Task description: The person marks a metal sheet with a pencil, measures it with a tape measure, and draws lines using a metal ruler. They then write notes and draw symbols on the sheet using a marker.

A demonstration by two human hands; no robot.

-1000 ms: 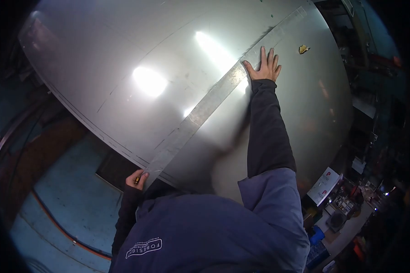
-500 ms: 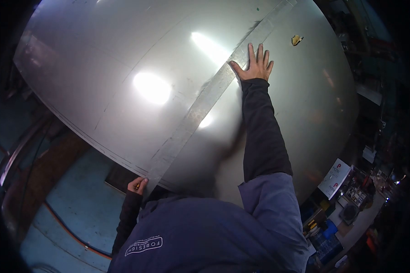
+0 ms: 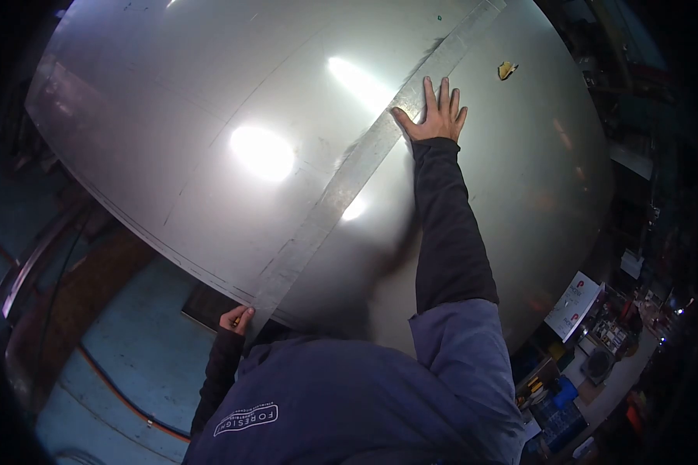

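Note:
A long metal straightedge (image 3: 347, 180) runs diagonally across a large shiny metal sheet (image 3: 163, 116). My right hand (image 3: 437, 118) lies open on the upper part of the straightedge, fingers spread, with part of the palm over the sheet beside it. At the sheet's near edge, my left hand (image 3: 236, 318) is closed at the lower end of the straightedge, the thumb against its side. Something small and dark shows among the curled left fingers, too small to name. Dark scribbled marks and thin drawn lines show on the sheet to the left of the straightedge.
A small yellowish scrap (image 3: 506, 70) lies on the sheet beyond my right hand. An orange hose (image 3: 124, 399) crosses the blue floor at lower left, near a brown curved piece (image 3: 85, 302). At right are a white printed sign (image 3: 572, 305) and a cluttered bench (image 3: 609, 349).
The view has shifted very slightly. Both hands and the straightedge keep their places on the sheet.

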